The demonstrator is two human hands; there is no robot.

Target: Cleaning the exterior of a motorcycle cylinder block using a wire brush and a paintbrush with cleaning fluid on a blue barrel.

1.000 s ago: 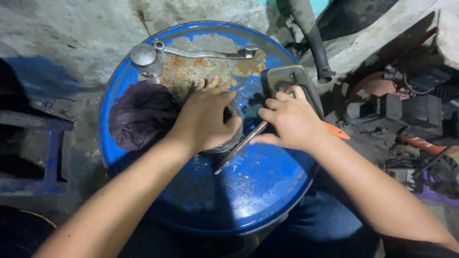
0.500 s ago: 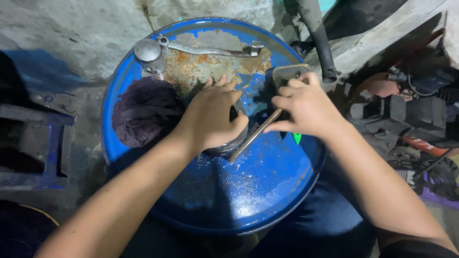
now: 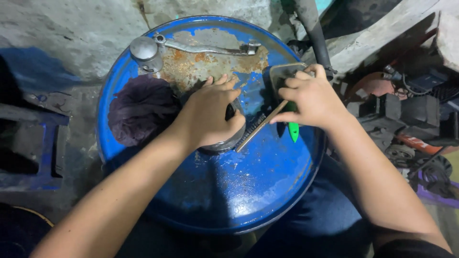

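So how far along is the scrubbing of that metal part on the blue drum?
Done: can't tell; the left hand covers most of the round metal part, so its state is hidden.
In hand: the left hand pins the part on the drum while the right hand holds a brush against its edge.
Left: seemingly untouched are the rag and wrench.

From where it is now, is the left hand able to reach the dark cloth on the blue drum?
Probably yes. The left hand rests on a round metal part, and the dark cloth lies just beside its wrist on the blue drum, with nothing between them. The hand would have to let go of the part first.
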